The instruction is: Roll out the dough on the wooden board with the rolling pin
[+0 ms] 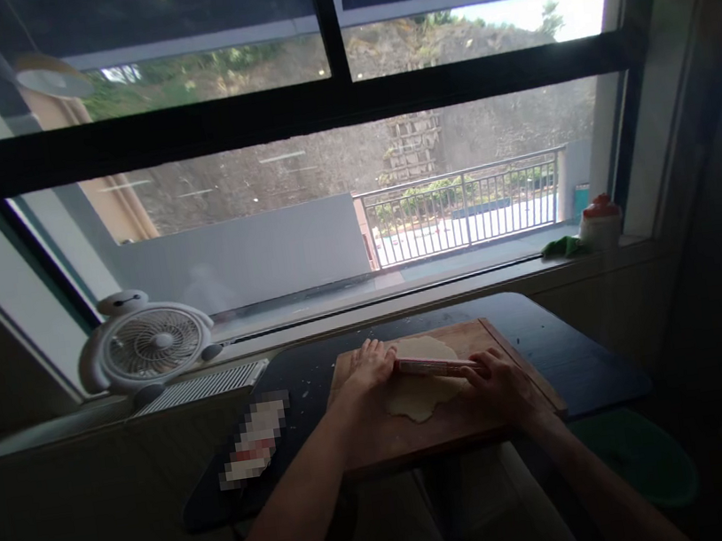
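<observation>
Rolling pin (432, 366) crosswise on dough (420, 398), right grip (498, 379) clamped round it, left grip (372, 364) unclear

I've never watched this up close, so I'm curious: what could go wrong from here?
The dough has an uneven near edge, so pressing the pin there might thin or tear it. The board lies close to the near edge of the table, so a hard push could perhaps shift it.

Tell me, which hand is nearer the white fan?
The left hand, at the end of the rolling pin toward the fan; the right hand is at the opposite end, farther from it.
</observation>
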Demonstrator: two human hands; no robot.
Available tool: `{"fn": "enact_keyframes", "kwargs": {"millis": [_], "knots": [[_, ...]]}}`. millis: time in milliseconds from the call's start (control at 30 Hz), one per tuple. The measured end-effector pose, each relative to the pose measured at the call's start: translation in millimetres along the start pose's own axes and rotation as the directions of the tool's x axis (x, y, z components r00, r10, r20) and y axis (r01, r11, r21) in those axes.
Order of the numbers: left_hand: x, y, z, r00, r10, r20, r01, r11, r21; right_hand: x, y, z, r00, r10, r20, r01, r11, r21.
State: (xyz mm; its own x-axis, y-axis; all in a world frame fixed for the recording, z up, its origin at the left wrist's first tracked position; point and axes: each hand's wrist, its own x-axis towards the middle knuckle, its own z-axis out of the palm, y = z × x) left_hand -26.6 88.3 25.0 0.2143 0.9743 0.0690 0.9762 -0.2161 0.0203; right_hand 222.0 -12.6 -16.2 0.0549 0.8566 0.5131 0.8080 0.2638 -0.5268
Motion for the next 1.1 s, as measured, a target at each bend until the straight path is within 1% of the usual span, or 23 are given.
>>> {"fn": "enact_keyframes", "kwargs": {"millis": [100, 200, 233, 300, 333, 400, 567, 633, 700, 733, 800, 867, 933, 1000, 1067, 1100], "knots": [[-38, -13, 15, 0.997, 0.025, -0.079, -0.023, 0.999, 0.026, -1, 0, 0, 1.000, -0.008, -0.015, 0.008, 1.000, 0.008], [-80, -26, 27, 0.976, 0.094, -0.196, -0.082, 0.994, 0.068, -2, -1, 0, 1.000, 0.003, -0.016, -0.003, 1.000, 0.023], [-90, -29, 29, 0.970, 0.114, -0.215, -0.099, 0.992, 0.080, -2, -1, 0, 1.000, 0.005, -0.014, -0.005, 1.000, 0.027], [-99, -31, 30, 0.970, 0.131, -0.205, -0.114, 0.989, 0.089, -2, -2, -1, 1.000, 0.006, -0.007, -0.006, 0.999, 0.035], [-97, -31, 29, 0.974, 0.126, -0.187, -0.112, 0.990, 0.086, -1, -3, -1, 1.000, 0.009, -0.008, -0.009, 0.999, 0.036], [-81, -29, 24, 0.986, 0.094, -0.139, -0.085, 0.994, 0.069, -1, -3, -1, 1.000, 0.015, -0.012, -0.015, 0.999, 0.033], [-11, -12, 9, 1.000, -0.003, -0.012, 0.003, 1.000, 0.010, 0, 0, 0, 0.999, 0.024, -0.025, -0.023, 1.000, 0.008], [8, -6, 6, 1.000, -0.021, -0.006, 0.021, 1.000, 0.002, 0, 0, 0, 0.999, 0.028, -0.029, -0.028, 1.000, -0.001], [12, -3, 6, 0.999, -0.025, -0.023, 0.025, 1.000, 0.001, 0, -1, -1, 0.999, 0.033, -0.024, -0.033, 0.999, -0.003], [8, -3, 8, 0.999, -0.021, -0.037, 0.021, 1.000, 0.003, -1, -2, -2, 0.999, 0.034, -0.023, -0.034, 0.999, -0.003], [-11, -8, 12, 0.998, -0.002, -0.068, 0.003, 1.000, 0.015, -1, -3, -3, 1.000, 0.020, -0.019, -0.020, 1.000, 0.004], [-41, -15, 18, 0.992, 0.035, -0.125, -0.031, 0.999, 0.038, -2, -4, -4, 1.000, 0.009, -0.028, -0.008, 1.000, 0.016], [-72, -22, 22, 0.974, 0.084, -0.211, -0.071, 0.995, 0.068, -2, -4, -4, 0.999, 0.020, -0.034, -0.020, 1.000, 0.024], [-97, -27, 25, 0.955, 0.126, -0.270, -0.103, 0.990, 0.095, -2, -4, -4, 0.998, 0.043, -0.037, -0.042, 0.999, 0.022], [-108, -29, 26, 0.949, 0.145, -0.281, -0.118, 0.987, 0.110, -1, -4, -4, 0.998, 0.051, -0.033, -0.050, 0.998, 0.023], [-107, -30, 25, 0.950, 0.148, -0.274, -0.122, 0.986, 0.112, -1, -5, -4, 0.998, 0.051, -0.033, -0.051, 0.998, 0.026]]}}
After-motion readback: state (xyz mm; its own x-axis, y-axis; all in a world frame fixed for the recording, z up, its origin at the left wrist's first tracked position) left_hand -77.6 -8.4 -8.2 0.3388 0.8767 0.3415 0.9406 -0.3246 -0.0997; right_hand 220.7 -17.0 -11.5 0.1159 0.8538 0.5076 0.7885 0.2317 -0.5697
